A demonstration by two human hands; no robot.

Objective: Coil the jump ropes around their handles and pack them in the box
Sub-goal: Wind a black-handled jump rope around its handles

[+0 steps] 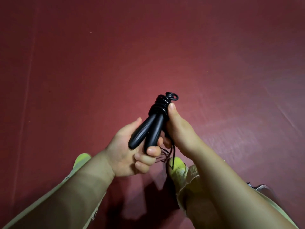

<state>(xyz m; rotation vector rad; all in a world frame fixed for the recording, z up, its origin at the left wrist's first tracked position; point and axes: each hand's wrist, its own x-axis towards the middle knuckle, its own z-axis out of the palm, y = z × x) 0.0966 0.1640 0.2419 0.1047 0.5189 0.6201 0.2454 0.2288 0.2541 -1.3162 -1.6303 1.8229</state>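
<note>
Your left hand (130, 151) has its fingers (152, 151) curled round the lower ends of the two black handles (146, 129), holding them side by side with their butts splayed a little apart. Your right hand (178, 129) clamps the upper part, its thumb (172, 109) pressed flat against the black rope (160, 105) that is wound in several turns about the handle tops. The long axis of the bundle runs from your left palm up and away to the right, ending in a small loop of rope (175, 96) just past your right thumb tip. The unwound tail of rope (171, 154) hangs from under your right hand, below and behind the bundle, so the right hand is the nearer one to feed the coming turn, while the left steadies the handles. Beneath the hands lie your yellow-green shoes (178, 164) and the red floor (99, 63). The box is not in view. No brand, label or writing can be read on the handles or anywhere else.
</note>
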